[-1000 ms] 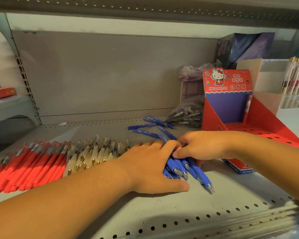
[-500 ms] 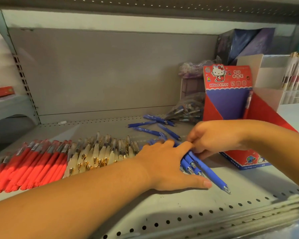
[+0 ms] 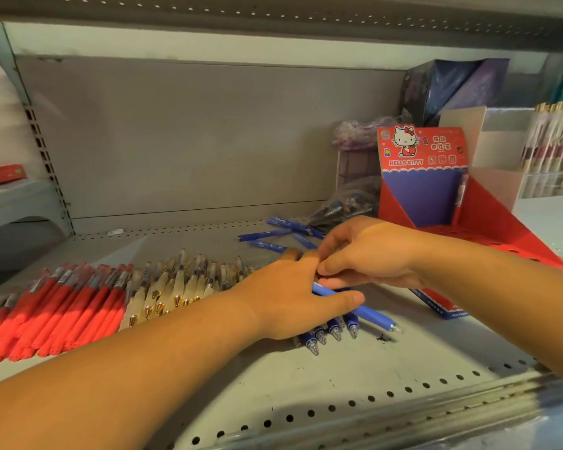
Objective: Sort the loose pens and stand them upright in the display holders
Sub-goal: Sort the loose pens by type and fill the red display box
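A bunch of blue pens (image 3: 333, 331) lies on the grey shelf (image 3: 306, 384), tips toward me. My left hand (image 3: 290, 297) rests flat on top of the bunch, with the thumb stretched along its right side. One longer blue pen (image 3: 372, 315) lies slanted across the bunch, and my right hand (image 3: 371, 254) pinches its upper end between thumb and fingers. The red Hello Kitty display holder (image 3: 491, 222) stands behind my right wrist, with a single red pen (image 3: 461, 196) upright in it. Red pens (image 3: 62, 310) and cream pens with gold tips (image 3: 166, 287) lie in rows at the left.
A few loose blue pens (image 3: 273, 237) lie at the back of the shelf beside a plastic bag of pens (image 3: 348, 203). A clear holder with pens (image 3: 553, 141) and a dark box (image 3: 452, 86) stand at the right. Red boxes (image 3: 0, 173) sit on the neighbouring shelf at the left.
My right hand drew one blue pen out to the right and now holds it slanted over the bunch. My left hand stays on the blue pens.
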